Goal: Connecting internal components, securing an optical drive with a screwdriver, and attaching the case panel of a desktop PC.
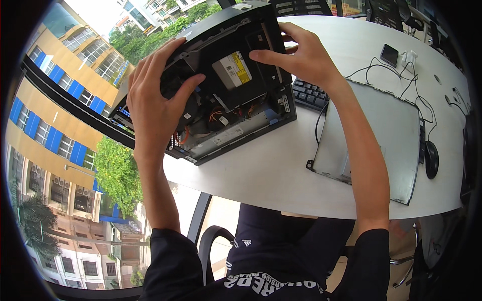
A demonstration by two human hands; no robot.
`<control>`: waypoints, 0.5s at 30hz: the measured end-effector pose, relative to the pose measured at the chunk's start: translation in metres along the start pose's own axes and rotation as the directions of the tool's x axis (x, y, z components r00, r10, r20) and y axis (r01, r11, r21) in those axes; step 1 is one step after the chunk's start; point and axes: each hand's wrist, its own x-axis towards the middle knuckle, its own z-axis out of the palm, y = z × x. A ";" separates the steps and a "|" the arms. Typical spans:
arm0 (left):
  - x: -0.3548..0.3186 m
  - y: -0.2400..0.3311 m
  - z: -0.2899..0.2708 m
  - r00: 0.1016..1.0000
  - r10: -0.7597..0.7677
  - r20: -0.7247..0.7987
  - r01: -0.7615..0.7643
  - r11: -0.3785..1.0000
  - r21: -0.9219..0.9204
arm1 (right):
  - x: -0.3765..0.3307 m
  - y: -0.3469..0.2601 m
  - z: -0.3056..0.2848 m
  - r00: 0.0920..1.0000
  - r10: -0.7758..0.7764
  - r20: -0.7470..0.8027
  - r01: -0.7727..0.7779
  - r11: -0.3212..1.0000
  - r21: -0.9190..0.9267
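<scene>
Broadly, a white table (pixel 281 170) filled the right and centre of the view, with a window onto buildings and trees at the left; the person sat at its near edge in a dark sleeved top. On the far left part of the table stood an opened black desktop computer case (pixel 236 100), side panel off, interior exposed; a grey metal panel (pixel 376 135), plausibly that cover, lay flat to the right, well apart from the case. Inside the case sat a black drive caddy with a slim optical drive (pixel 233 70) bearing a white and yellow label; below it ran orange and black cables (pixel 216 116) and a cooling fan, part hidden by the left hand. A black keyboard (pixel 309 94) lay just behind the case to the right; a black mouse (pixel 431 159) rested near the right edge; a small dark device (pixel 389 54) and white cabling lay at the far right.

The left hand (pixel 153 103) was spread over the left flank of the case, thumb reaching inward toward the drive, bracing rather than gripping; the right hand (pixel 301 55) pressed open fingers on the caddy's far right edge, grasping nothing closed.

As judged, opening was done; the drive remained seated in its bay, so removal or refitting stood unfinished.
</scene>
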 end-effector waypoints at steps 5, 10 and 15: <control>0.004 0.000 -0.004 0.999 -0.003 0.032 0.003 1.000 0.006 | 0.000 0.001 0.001 0.999 0.038 0.000 -0.038 0.999 0.034; 0.003 -0.002 0.001 0.999 0.033 0.009 -0.033 0.999 0.020 | -0.001 0.000 -0.003 0.997 0.067 0.025 -0.068 0.997 0.022; 0.000 -0.005 0.002 0.999 0.043 -0.005 -0.042 0.998 0.048 | -0.002 -0.003 -0.005 0.993 0.108 0.051 -0.109 0.994 0.012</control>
